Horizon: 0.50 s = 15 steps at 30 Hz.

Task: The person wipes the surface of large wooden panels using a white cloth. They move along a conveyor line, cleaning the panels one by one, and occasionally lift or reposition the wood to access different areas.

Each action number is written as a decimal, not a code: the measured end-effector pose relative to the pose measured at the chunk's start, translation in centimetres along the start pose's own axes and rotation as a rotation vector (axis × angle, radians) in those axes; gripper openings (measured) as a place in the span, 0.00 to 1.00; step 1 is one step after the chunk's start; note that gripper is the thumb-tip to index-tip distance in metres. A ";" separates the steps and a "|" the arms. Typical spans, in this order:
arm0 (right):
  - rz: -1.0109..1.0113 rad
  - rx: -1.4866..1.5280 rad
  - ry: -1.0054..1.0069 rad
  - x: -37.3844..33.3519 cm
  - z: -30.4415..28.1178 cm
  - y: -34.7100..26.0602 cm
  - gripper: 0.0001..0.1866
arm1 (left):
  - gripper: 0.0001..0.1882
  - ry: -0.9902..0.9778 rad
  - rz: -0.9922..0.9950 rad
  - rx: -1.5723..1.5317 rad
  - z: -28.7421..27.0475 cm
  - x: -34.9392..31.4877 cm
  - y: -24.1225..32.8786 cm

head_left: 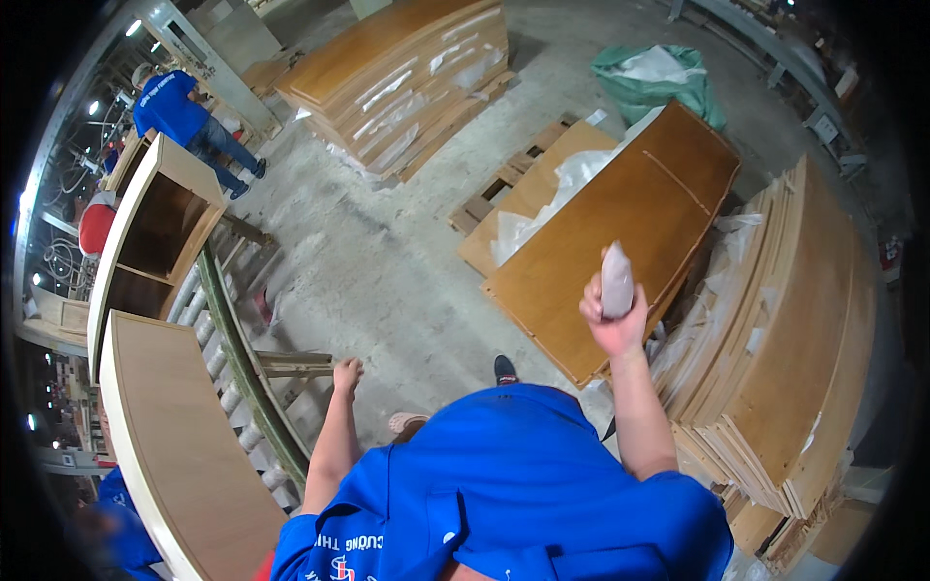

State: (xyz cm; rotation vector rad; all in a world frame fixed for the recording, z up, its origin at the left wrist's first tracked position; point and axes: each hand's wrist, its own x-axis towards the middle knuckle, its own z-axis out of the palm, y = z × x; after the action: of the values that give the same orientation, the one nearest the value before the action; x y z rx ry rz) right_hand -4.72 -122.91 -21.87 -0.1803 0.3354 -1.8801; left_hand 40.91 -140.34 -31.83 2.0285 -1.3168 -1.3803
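Right-hand panel stack: flat wooden panels [780, 349] piled along the right of the frame, plastic film between some layers; allow the right elbow room beside their edges.
Brown panel: the large brown panel [620, 194] lies right of centre, behind the right hand in the view; contact between them cannot be told. Keep knuckles and the pale object off its finished face.
Cabinet: the pale open-fronted cabinet [199, 174] stands at left beside the roller conveyor [237, 349]. Two compartments show, split by a divider; their dark interiors hide any contents.
Sack: the green sack [713, 100], upper right, gapes open and holds crumpled white plastic [659, 64]; anything beneath cannot be seen.
Right hand: the right hand [618, 324], right of centre, is raised with fingers clamped on the pale object. Best practice: keep thumb and fingers wrapped around its lower part, with pressure firm but not crushing, and the wrist straight.
Left hand: the left hand [348, 374], lower centre-left, has its fingers curled together; nothing is seen in them. Keep it clear of the wooden bar [295, 364] just beside it; whether they touch cannot be told.
Pale object: the elongated pale object [617, 279] stands upright in the right hand, tip upward; its kind cannot be told.
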 end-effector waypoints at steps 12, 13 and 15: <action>0.428 0.573 -0.265 29.1 4.1 14.8 0.26 | 0.10 -0.101 -0.207 0.218 -7.7 6.2 -5.3; 0.443 0.564 -0.274 31.7 4.0 16.1 0.26 | 0.10 -0.103 -0.157 0.240 -8.5 9.5 -4.6; 0.424 0.512 -0.286 36.6 4.5 17.8 0.26 | 0.10 -0.110 -0.045 0.269 -9.9 15.9 -1.5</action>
State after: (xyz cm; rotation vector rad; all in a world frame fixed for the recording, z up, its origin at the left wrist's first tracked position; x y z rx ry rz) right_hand 0.54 -163.40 -24.79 -0.0238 -0.2878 -1.4387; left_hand 51.59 -154.91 -36.80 2.1915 -1.5888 -1.4165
